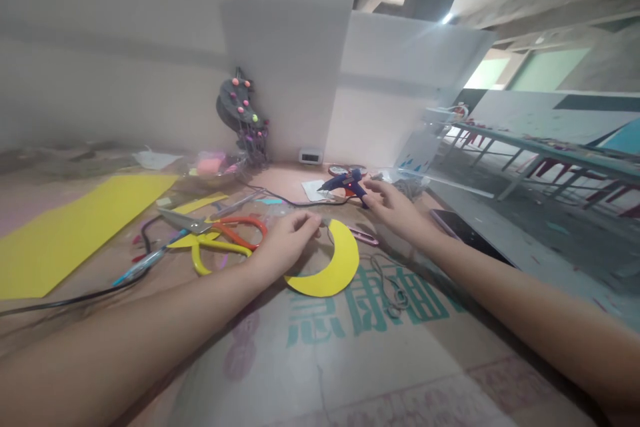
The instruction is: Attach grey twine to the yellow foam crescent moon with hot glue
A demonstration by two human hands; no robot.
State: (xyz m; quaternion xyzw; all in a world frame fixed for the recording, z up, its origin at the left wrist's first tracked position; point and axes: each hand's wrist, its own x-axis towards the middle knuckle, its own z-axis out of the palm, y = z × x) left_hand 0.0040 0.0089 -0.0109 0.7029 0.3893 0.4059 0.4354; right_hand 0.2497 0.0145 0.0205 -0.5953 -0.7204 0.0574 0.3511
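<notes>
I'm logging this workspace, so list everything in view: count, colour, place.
Table: 1, brownish, foreground
Partition: 1+, pale grey, back
Crescent: 1, yellow, centre
Glue gun: 1, dark blue, beyond crescent
Craft knife: 1, pink, right of crescent
Cord: 1, grey, right of crescent
Phone: 1, dark, right table edge
Scissors: at least 1 pair, orange and yellow handles, left
Pen-like tool: 1, blue, beside scissors
Sheet: 1, yellow, far left
Ornament: 1, dark grey with coloured balls, before partition
Display device: 1, white, foot of partition
Cables: count unclear, black, left
Background table: 1+, greenish, far right
Left hand: 1, bare, at crescent's upper tip
Right hand: 1, bare, at glue gun's handle
</notes>
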